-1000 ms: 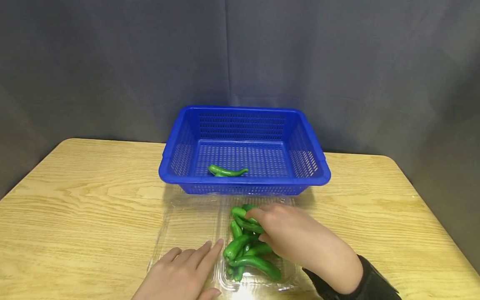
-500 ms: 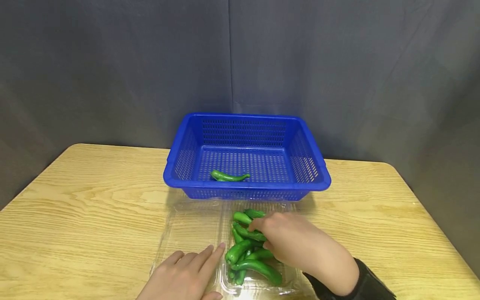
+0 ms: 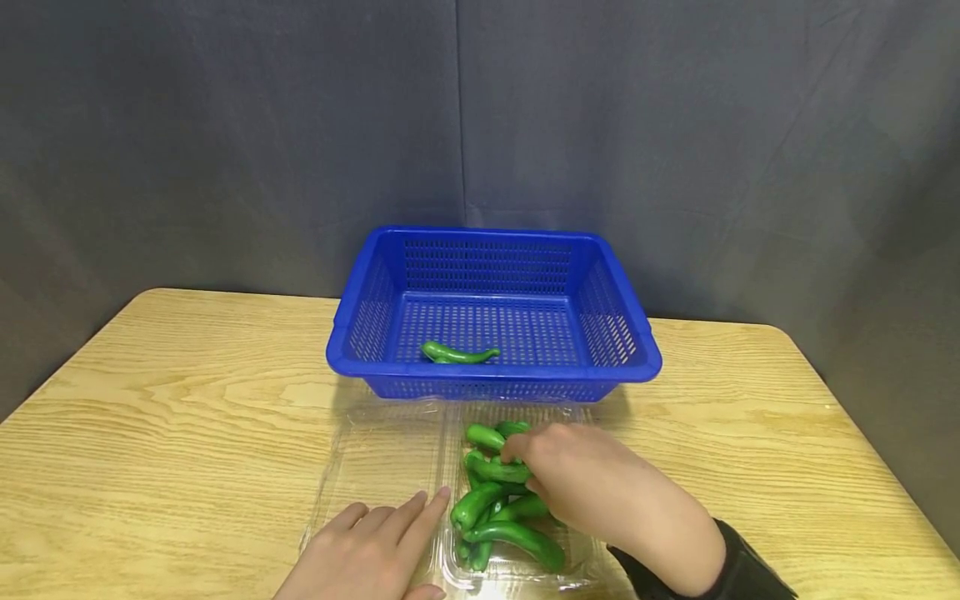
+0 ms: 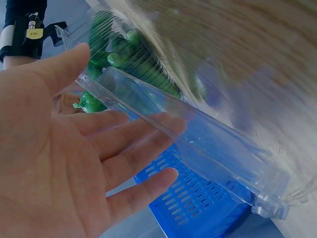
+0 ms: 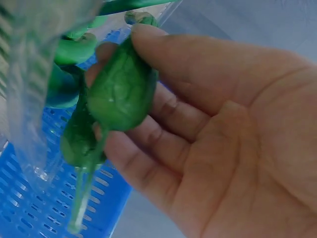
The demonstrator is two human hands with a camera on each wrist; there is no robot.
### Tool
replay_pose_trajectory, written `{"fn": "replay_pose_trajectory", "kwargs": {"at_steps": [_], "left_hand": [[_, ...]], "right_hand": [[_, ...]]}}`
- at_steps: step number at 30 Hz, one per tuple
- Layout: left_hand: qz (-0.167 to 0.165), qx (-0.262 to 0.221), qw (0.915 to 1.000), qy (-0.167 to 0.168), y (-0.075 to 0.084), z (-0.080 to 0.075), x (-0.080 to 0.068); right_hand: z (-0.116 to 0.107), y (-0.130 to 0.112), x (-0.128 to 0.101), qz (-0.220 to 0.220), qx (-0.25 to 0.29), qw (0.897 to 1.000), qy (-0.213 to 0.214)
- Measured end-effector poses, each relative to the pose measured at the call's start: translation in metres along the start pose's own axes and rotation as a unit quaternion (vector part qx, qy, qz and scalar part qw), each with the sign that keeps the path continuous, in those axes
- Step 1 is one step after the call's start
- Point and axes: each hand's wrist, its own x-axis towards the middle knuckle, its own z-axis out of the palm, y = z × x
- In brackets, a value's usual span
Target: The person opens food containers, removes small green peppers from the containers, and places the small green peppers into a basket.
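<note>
A clear plastic clamshell box lies unfolded, its lid (image 3: 378, 446) on the left and its tray (image 3: 581, 546) on the right. Several green chili peppers (image 3: 517, 540) are heaped in the tray. My left hand (image 3: 367, 550) rests on the lid, fingers extended, index fingertip at the fold. In the left wrist view its fingers (image 4: 131, 148) lie straight along the clear plastic. Over the tray, my right hand (image 3: 581, 475) pinches a green chili pepper (image 5: 124, 91) between thumb and fingers, stem hanging past them. A second pepper (image 5: 79, 139) sits behind its fingers in the right wrist view.
Behind the box stands a blue perforated basket (image 3: 495, 372), with a green chili pepper (image 3: 461, 354) and part of another near its front wall. A grey curtain (image 3: 480, 117) hangs behind the wooden table (image 3: 187, 400).
The head view has shifted slightly. My right hand stays over the tray, and the peppers at its fingertips have moved a little. The left hand holds its place on the lid.
</note>
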Motion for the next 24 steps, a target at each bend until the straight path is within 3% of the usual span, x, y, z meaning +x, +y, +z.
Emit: {"fn": "replay_pose_trajectory", "kwargs": {"at_steps": [8, 13, 20, 24], "left_hand": [[-0.003, -0.004, 0.9998, -0.018, 0.000, -0.001, 0.001], [-0.010, -0.006, 0.9993, -0.036, 0.000, -0.001, 0.000], [-0.007, -0.010, 0.9997, -0.023, 0.001, -0.001, 0.000], [0.001, -0.002, 1.0000, 0.007, 0.000, 0.000, -0.001]], "right_hand": [[-0.007, -0.004, -0.004, -0.022, -0.006, 0.997, 0.076], [-0.008, -0.003, -0.004, -0.026, -0.014, 0.995, 0.095], [-0.013, -0.002, -0.006, -0.032, -0.043, 0.991, 0.126], [-0.016, -0.001, -0.007, -0.025, -0.061, 0.988, 0.137]]}}
